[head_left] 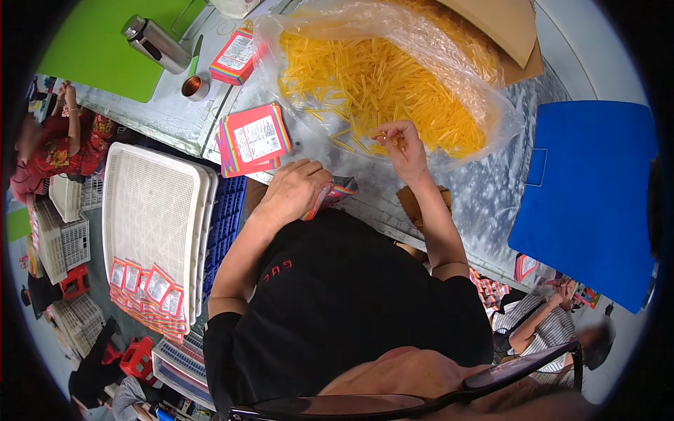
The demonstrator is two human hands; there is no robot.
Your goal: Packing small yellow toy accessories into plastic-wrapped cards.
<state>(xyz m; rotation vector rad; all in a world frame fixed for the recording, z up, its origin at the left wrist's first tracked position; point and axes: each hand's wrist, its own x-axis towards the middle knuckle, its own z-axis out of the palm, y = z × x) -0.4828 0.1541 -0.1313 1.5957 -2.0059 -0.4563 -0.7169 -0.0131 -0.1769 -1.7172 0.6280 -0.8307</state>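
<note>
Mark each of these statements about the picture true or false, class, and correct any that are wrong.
1. The left hand holds a colourful packet. True.
2. The right hand rests on the blue panel. False: it is by the yellow sticks.
3. Many of the yellow sticks lie in a clear plastic bag. True.
4. The white tray at the left holds yellow sticks. False: it holds other colourful packets, grouped toward its near end.
5. The steel flask is left of the clear plastic bag. True.
</note>
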